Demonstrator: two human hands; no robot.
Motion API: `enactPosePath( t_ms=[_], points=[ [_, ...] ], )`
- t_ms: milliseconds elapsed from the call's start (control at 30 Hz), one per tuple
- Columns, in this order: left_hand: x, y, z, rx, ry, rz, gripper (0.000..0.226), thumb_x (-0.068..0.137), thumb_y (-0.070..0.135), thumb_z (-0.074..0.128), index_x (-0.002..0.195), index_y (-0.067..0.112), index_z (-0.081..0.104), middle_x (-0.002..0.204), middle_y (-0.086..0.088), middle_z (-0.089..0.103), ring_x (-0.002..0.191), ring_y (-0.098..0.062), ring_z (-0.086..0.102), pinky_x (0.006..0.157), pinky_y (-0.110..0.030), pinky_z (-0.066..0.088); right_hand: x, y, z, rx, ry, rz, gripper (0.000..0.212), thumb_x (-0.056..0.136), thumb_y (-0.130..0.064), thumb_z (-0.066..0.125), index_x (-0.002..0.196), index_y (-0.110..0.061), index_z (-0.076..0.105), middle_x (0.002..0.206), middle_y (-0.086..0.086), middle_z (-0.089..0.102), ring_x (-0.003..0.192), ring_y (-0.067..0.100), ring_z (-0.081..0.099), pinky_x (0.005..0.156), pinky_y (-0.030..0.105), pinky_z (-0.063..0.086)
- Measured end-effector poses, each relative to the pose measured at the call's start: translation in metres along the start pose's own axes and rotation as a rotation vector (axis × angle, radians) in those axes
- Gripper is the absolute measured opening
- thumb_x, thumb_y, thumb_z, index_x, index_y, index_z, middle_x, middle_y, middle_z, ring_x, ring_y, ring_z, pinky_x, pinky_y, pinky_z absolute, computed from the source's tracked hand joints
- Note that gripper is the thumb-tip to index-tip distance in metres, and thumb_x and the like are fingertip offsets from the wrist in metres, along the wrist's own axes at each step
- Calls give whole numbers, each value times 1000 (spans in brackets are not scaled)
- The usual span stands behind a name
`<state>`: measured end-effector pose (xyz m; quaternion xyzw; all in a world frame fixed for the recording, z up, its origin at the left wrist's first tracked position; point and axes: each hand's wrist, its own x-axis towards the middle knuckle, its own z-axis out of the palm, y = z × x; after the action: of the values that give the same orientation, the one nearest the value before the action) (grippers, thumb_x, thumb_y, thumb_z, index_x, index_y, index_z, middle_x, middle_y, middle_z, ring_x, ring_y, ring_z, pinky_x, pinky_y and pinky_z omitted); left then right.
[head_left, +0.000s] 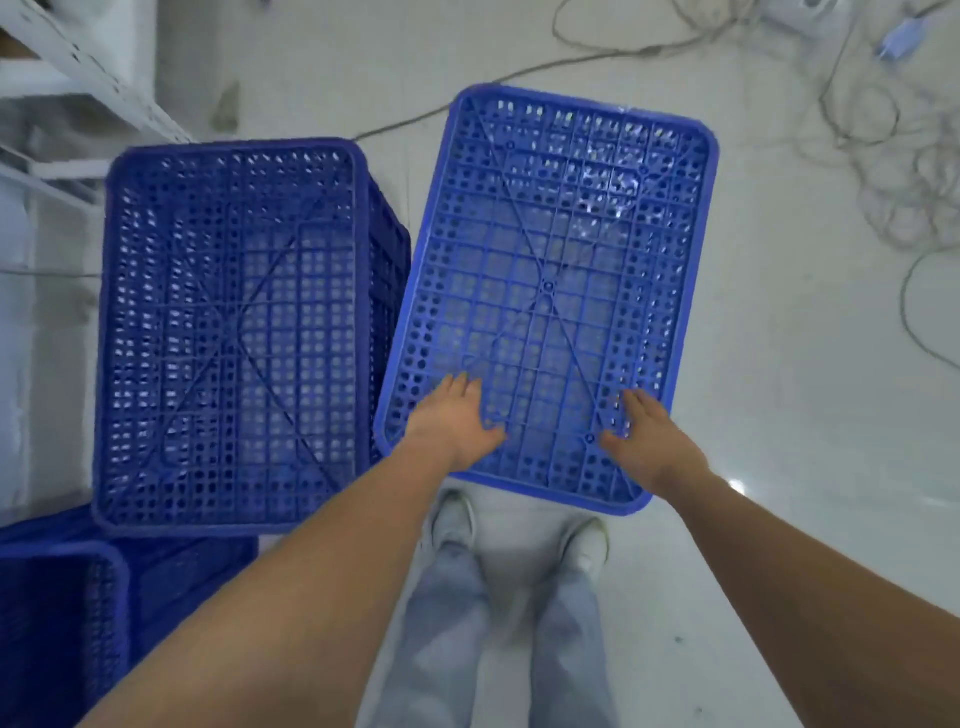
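A bright blue perforated plastic crate (550, 249) lies bottom-up in front of me on the pale floor, its ribbed base facing the camera. My left hand (457, 421) rests flat on its near left part with fingers straight. My right hand (644, 436) lies flat on its near right part, fingers straight too. Neither hand curls round the rim.
A darker blue crate (228, 332) stands bottom-up just left of it, nearly touching. More blue crates (62, 613) sit at the lower left. White shelving (67, 78) is at the upper left. Loose cables (883, 156) trail over the floor at the right. My shoes (519, 530) stand just below the crate.
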<state>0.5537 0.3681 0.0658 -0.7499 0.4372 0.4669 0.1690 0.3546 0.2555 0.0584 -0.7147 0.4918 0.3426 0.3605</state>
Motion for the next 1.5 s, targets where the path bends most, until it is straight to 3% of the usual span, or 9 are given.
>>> enactPosePath(
  t_ms=[133,233,367,533,667,900,1067,1167,1500],
  points=[
    [43,33,28,64,27,40,82,96,52,38,153,12,-5,163,-4,-10,150,-22,-6,122,-40,11,33,48,21,145,129,82,78,95,-39,46,154,-11,5,163,4,-1,150,21,4,120,39,17],
    [69,59,38,108,60,86,80,96,50,39,154,12,-2,162,-4,-13,150,-22,-8,121,-40,13,53,70,22,413,158,182,79,83,-43,50,147,-5,24,154,9,29,139,27,33,109,43,34],
    [91,99,45,159,65,152,81,96,49,41,154,11,-1,162,-6,-14,150,-23,-10,122,-40,9,79,80,26,880,117,244,37,92,-25,46,123,-7,51,121,13,60,101,30,58,86,42,47],
    [109,166,60,20,147,43,76,95,47,42,152,7,11,162,-11,-2,149,-34,-7,120,-44,12,93,92,25,1290,89,269,24,92,-16,37,84,-11,59,91,10,64,77,23,57,75,38,51],
    [115,212,68,-187,222,-175,80,92,53,43,151,7,14,161,-18,-3,147,-38,-9,117,-47,14,94,107,28,1509,56,318,20,90,-19,37,80,-12,54,77,5,52,68,19,45,61,29,37],
    [120,255,61,-409,186,-415,97,79,66,55,146,6,18,156,-28,2,146,-39,-3,107,-49,31,86,124,36,1651,29,310,28,90,-19,35,68,-11,50,68,4,47,58,17,38,56,27,32],
    [113,269,56,-408,203,-547,91,77,55,67,140,10,19,152,-27,12,143,-40,7,94,-47,39,62,133,43,1727,41,307,27,89,-15,37,67,-8,52,63,4,45,51,16,34,53,26,31],
    [109,274,62,-420,233,-565,84,72,54,71,128,11,26,145,-27,20,136,-39,17,73,-41,37,53,138,39,1686,63,309,25,88,-15,39,68,-7,52,61,5,47,51,17,37,52,26,34],
    [80,281,54,-457,306,-519,79,68,55,72,118,14,26,126,-19,29,115,-29,29,71,-36,33,39,143,20,1589,103,224,29,86,-20,42,60,-11,50,59,5,48,49,16,38,49,25,35]
  ],
)
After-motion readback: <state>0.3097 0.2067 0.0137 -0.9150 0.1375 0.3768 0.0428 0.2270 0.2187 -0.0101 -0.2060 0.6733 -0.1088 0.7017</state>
